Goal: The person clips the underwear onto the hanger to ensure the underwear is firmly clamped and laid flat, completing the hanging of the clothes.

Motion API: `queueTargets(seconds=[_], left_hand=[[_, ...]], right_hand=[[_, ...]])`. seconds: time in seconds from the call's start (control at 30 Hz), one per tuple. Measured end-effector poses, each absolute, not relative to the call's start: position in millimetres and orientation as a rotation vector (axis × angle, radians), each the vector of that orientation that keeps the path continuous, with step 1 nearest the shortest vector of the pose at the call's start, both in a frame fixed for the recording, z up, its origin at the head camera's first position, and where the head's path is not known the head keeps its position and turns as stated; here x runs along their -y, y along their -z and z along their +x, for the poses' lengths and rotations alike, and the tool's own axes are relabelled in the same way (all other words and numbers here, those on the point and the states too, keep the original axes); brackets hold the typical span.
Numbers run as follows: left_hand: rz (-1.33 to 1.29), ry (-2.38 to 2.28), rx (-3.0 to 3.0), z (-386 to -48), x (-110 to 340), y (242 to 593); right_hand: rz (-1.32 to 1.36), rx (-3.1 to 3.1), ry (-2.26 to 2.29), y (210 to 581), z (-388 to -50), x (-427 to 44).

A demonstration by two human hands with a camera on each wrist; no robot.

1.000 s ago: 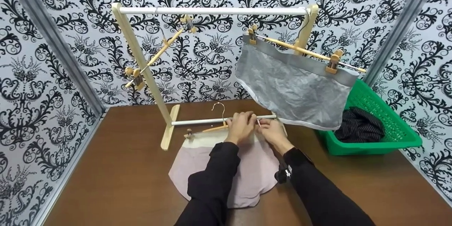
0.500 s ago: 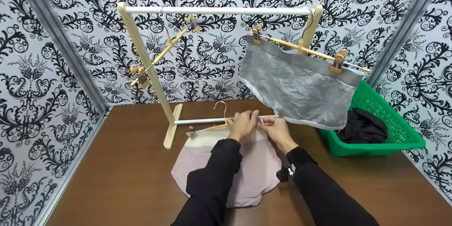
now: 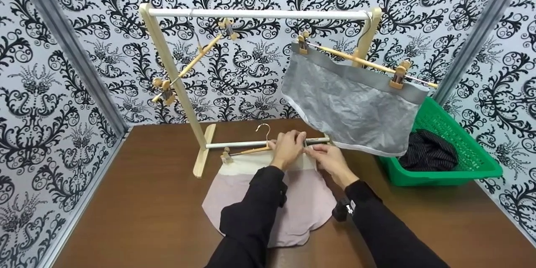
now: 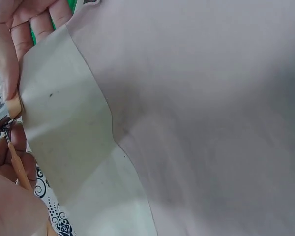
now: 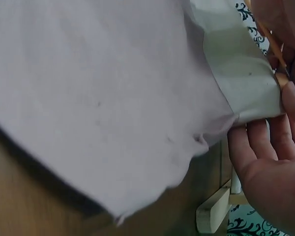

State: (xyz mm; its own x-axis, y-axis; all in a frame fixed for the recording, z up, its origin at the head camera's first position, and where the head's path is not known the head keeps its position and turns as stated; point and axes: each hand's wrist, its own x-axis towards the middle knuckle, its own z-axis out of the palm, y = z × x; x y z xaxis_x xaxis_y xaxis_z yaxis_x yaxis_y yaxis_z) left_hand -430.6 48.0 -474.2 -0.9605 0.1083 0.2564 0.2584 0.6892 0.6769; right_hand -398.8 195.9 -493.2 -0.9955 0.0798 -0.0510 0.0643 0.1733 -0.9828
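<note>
Pale pink underpants (image 3: 310, 201) with a cream waistband (image 4: 54, 98) lie below a wooden clip hanger (image 3: 255, 150). The hanger's left clip (image 3: 226, 157) sits at the waistband's left end. At the right end my left hand (image 3: 287, 148) pinches the other clip (image 4: 13, 106), with the hanger bar running under its palm. My right hand (image 3: 331, 160) holds the waistband's right corner beside that clip, thumb on top and fingers underneath, as the right wrist view shows. In the head view my fingers mostly hide this clip.
A wooden rack (image 3: 259, 13) stands behind. From it hang a bare clip hanger (image 3: 197, 58) at left and grey underpants (image 3: 351, 100) clipped on another hanger at right. A green basket (image 3: 444, 178) with dark striped cloth (image 3: 429, 150) stands on the brown table (image 3: 146, 209).
The head view has shifted slightly. My right hand has moved a little to the right and down at the waistband corner. My left hand stays at the hanger's right clip.
</note>
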Motion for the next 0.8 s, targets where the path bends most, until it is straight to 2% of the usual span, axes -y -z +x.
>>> queueTargets(seconds=[0.33, 0.8], left_hand=[[-0.305, 1.284, 2.588, -431.9, -42.5, 472.4], [-0.350, 1.337, 2.475, -434.2, -37.5, 474.1]], right_hand=[[0.016, 2.445, -2.128, 493.0, -396.4, -205.8], [-0.061, 2.306, -2.188, 487.9, -399.4, -200.9]])
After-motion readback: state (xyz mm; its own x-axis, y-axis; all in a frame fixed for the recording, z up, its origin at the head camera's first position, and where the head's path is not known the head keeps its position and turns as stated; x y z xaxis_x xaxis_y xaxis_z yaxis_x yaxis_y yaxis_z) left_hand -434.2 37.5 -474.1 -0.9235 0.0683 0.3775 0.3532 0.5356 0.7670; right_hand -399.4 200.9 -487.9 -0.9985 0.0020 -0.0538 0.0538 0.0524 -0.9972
